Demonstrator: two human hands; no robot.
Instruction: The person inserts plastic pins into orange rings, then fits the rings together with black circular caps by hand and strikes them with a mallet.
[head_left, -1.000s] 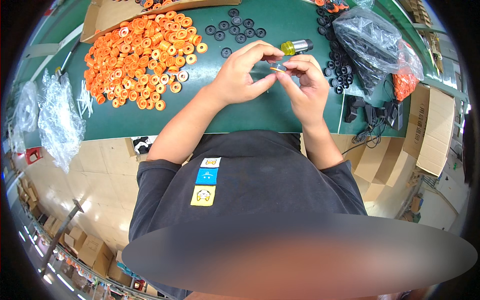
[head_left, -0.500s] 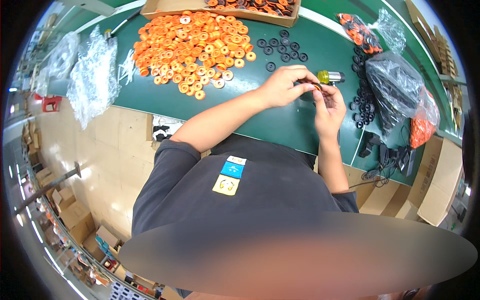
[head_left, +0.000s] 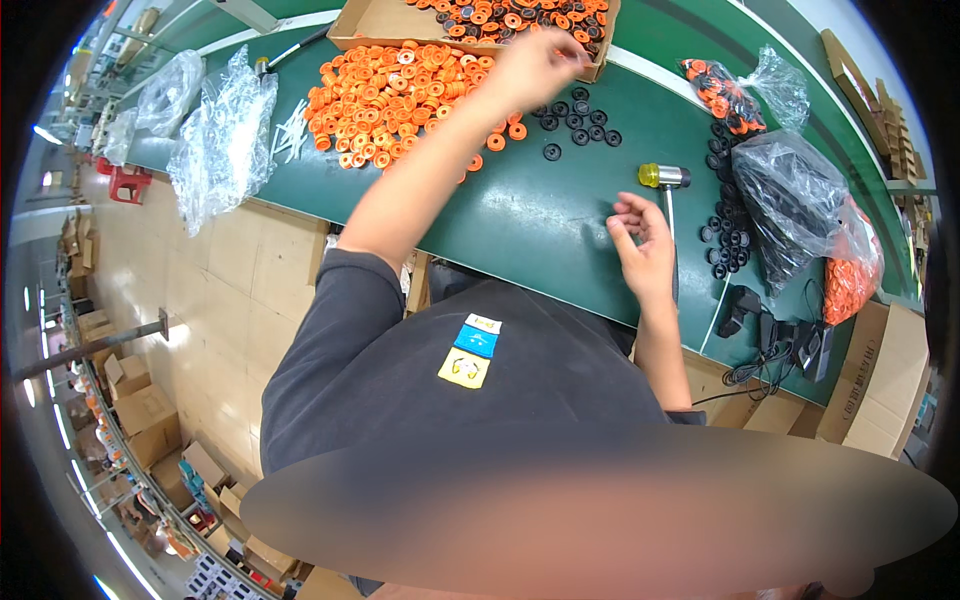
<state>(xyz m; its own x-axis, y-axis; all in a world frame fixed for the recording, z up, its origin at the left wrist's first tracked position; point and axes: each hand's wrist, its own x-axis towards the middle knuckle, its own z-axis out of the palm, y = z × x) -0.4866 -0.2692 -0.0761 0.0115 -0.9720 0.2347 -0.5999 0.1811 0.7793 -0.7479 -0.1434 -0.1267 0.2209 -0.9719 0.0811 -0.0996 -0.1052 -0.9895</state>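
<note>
My left hand (head_left: 540, 72) reaches over the near edge of a cardboard box (head_left: 440, 38) holding orange and black round parts. Its fingers look apart, and I make out nothing held in them. Lower down, above the green table, is my right hand (head_left: 645, 240), open with loosely bent fingers and nothing in it. Just beyond it lies a mallet (head_left: 664, 177) with a yellow face, a black face and a metal handle. Several black wheel-like discs (head_left: 577, 121) lie between the box and the mallet. A large heap of orange round parts (head_left: 385, 100) sits under and left of my left forearm.
Clear plastic bags (head_left: 225, 140) and white strips (head_left: 290, 132) lie at the left. Along the right are stacked black rings (head_left: 728, 235), a bag of black parts (head_left: 790, 185), bags of orange parts (head_left: 850, 270) and a cable with black adapters (head_left: 770, 335). Cardboard (head_left: 875, 380) stands beside the table.
My hands were together on a small black-and-orange wheel; now they are apart. The left has swung up to the box, and the right has dropped slightly and opened. The view has shifted a little.
</note>
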